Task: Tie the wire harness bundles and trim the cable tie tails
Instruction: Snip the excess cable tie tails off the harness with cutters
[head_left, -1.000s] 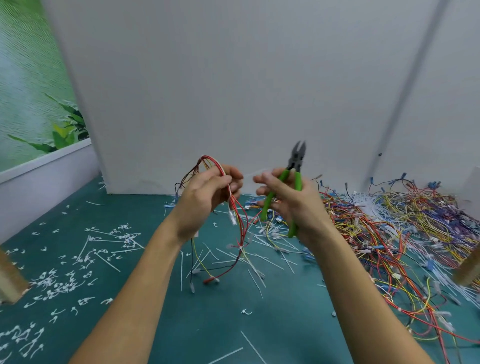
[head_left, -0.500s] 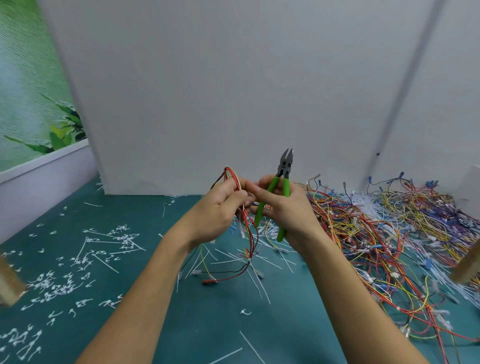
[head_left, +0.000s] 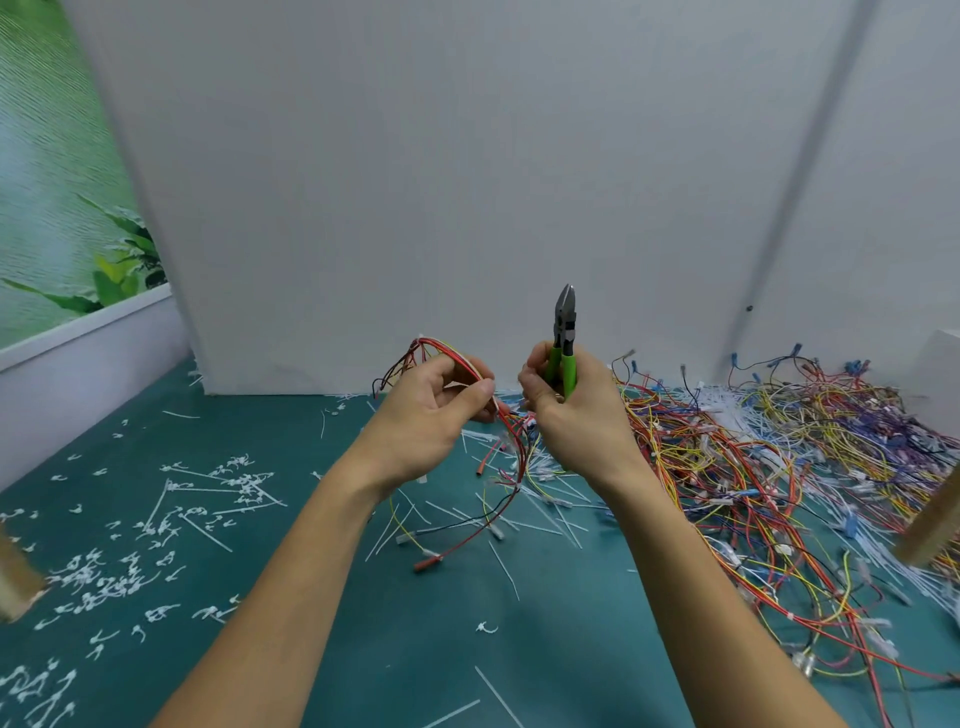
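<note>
White trimmed cable tie tails (head_left: 130, 561) litter the teal worktop (head_left: 363, 649), but a tangled pile of coloured wire harnesses (head_left: 779, 457) waits at right, so much seems left; the left hand (head_left: 431, 410) pinches a red-and-yellow wire bundle (head_left: 511, 452) above the worktop, and the right hand (head_left: 571, 410) grips upright green-handled cutters (head_left: 565, 332)

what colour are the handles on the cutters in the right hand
Bright green handles, seen in the head view.

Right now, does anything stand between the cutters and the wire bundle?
Nothing visible does. Only an open gap separates the cutters in the right hand from the wire bundle that the left hand holds.
</note>
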